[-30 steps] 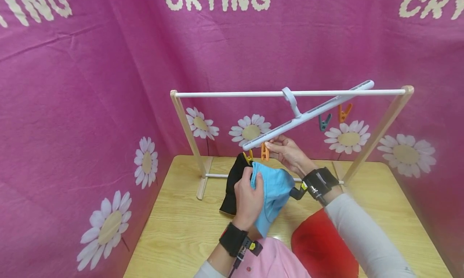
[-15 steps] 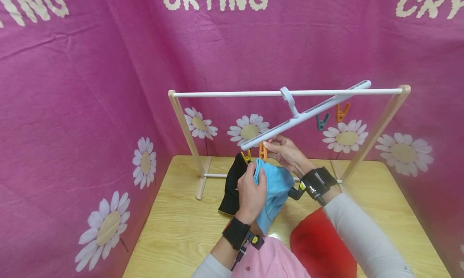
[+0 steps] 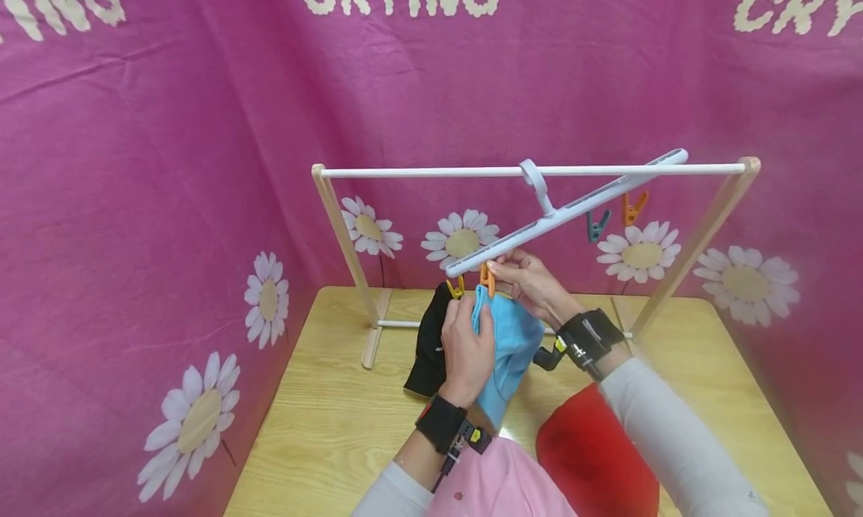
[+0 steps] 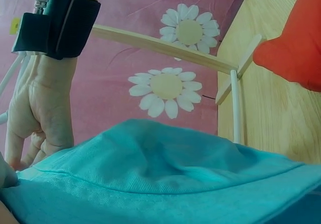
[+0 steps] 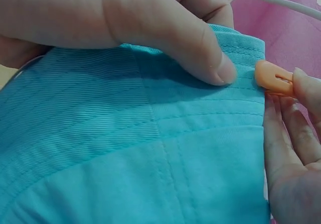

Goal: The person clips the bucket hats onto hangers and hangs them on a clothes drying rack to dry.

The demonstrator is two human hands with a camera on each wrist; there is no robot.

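Blue garment: ribbed turquoise cloth with a stitched hem, raised under the tilted white hanger, above the surface. My left hand pinches its hem; my right hand pinches one orange clip at that hem. Four clips: two orange, one yellow, one teal. One black garment hangs beside it.

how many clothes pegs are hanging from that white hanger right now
4: a yellow peg and an orange peg at the hanger's low end, a teal peg and another orange peg near its high end. Hands or cloth may hide more.
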